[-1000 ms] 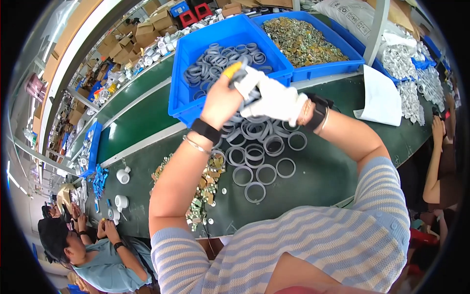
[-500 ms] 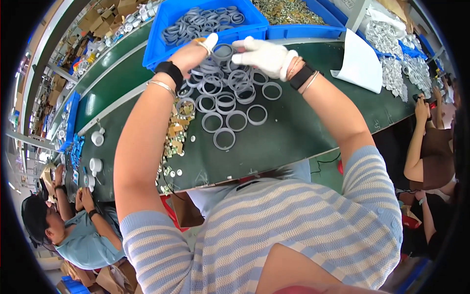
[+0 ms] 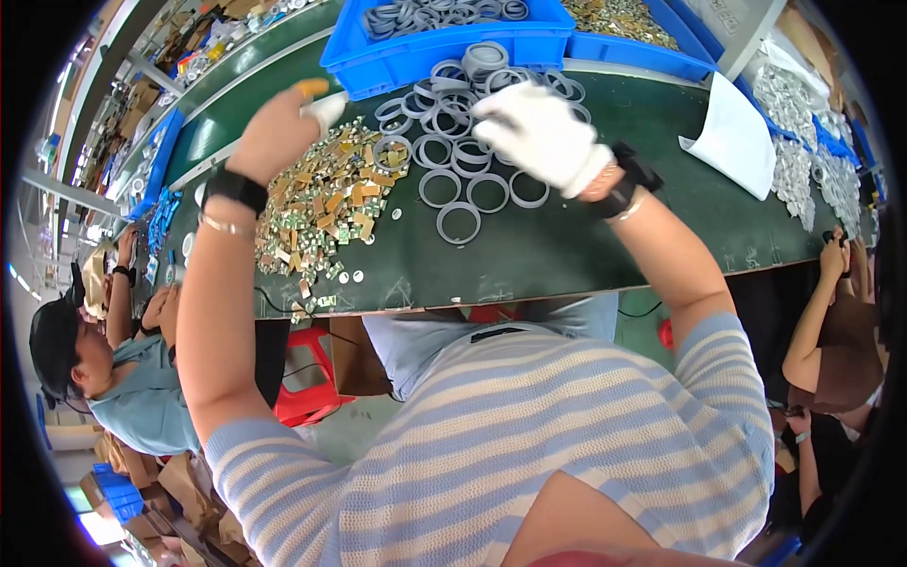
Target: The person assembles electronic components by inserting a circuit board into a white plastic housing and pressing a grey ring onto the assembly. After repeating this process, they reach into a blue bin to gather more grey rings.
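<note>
In the head view, the gloved right hand (image 3: 540,134) hovers with fingers spread loosely, holding nothing, over the grey rings (image 3: 453,142) on the green tabletop (image 3: 567,246), just below the blue bin (image 3: 435,47). The left hand (image 3: 279,128) is raised left of the rings, above the brass pieces (image 3: 321,203); whether its capped fingers grip anything cannot be told. A white sheet (image 3: 737,137) lies right of the rings.

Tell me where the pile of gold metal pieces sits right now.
The gold pile lies on the green table, under the left hand, left of the grey rings.
</note>
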`<state>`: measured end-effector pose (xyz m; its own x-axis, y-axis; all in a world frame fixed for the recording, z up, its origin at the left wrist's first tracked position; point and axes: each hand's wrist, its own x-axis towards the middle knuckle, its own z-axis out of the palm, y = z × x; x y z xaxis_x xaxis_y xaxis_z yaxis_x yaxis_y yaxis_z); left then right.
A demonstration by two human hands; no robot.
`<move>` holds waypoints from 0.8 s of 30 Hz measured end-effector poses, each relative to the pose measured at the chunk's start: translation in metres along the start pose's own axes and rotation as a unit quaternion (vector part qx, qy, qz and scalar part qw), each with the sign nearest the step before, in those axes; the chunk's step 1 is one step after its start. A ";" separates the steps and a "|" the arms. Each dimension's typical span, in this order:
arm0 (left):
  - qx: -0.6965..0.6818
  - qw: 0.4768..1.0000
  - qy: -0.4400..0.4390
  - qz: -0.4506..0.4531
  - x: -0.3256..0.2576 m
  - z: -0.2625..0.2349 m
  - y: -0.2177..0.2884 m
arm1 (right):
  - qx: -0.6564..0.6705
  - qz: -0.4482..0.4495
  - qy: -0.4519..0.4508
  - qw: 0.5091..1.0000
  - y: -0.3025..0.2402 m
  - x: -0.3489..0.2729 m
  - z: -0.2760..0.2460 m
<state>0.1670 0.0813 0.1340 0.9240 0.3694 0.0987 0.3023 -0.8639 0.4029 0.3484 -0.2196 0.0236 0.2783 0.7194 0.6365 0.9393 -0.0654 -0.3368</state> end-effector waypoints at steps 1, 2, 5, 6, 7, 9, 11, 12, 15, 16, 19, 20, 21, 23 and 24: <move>0.021 1.000 0.013 -0.008 -0.020 0.006 -0.007 | 0.025 -0.040 -0.029 0.998 -0.010 0.011 0.021; 0.027 0.999 -0.005 -0.032 -0.038 0.008 -0.011 | 0.022 -0.038 -0.069 0.997 -0.027 0.023 0.038; 0.092 0.991 -0.028 -0.094 -0.073 0.007 -0.034 | -0.002 -0.037 -0.166 0.985 -0.062 0.053 0.081; 0.034 0.996 0.011 -0.084 -0.079 0.007 -0.043 | -0.033 -0.012 -0.184 0.982 -0.064 0.061 0.098; -0.023 0.996 0.052 -0.075 -0.086 0.007 -0.058 | -0.048 0.010 -0.178 0.983 -0.065 0.063 0.113; 0.000 0.982 0.141 -0.123 -0.091 -0.007 -0.061 | -0.099 0.023 -0.178 0.979 -0.062 0.065 0.127; -0.068 0.956 0.208 -0.198 -0.097 -0.029 -0.117 | -0.085 0.005 -0.177 0.981 -0.064 0.067 0.133; -0.219 0.913 0.277 -0.206 -0.107 -0.026 -0.126 | -0.084 -0.014 -0.147 0.985 -0.057 0.067 0.142; -0.103 0.930 0.281 -0.213 -0.144 -0.024 -0.158 | -0.042 -0.012 -0.096 0.994 -0.050 0.068 0.134; -0.045 0.948 0.257 -0.180 -0.148 -0.007 -0.136 | -0.025 0.002 -0.091 0.996 -0.043 0.065 0.118; -0.007 0.956 0.282 -0.085 -0.208 0.065 -0.128 | 0.017 -0.054 0.034 0.998 -0.044 0.058 0.081; 0.046 0.966 0.248 -0.048 -0.227 0.088 -0.138 | 0.001 -0.062 0.038 0.997 -0.044 0.055 0.063; 0.100 0.965 0.233 -0.061 -0.242 0.115 -0.146 | 0.010 -0.056 0.053 0.997 -0.042 0.049 0.048; 0.159 0.957 0.134 -0.203 -0.248 0.139 -0.126 | -0.031 -0.033 0.056 0.997 -0.031 0.034 0.020; 0.157 0.957 0.135 -0.202 -0.240 0.142 -0.127 | -0.052 0.001 0.055 0.997 -0.021 0.023 0.008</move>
<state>-0.0603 0.0536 -0.0696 0.6359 0.7331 0.2411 0.7164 -0.6770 0.1690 0.3337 -0.1962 0.0393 0.2958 0.6388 0.7102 0.9527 -0.1428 -0.2684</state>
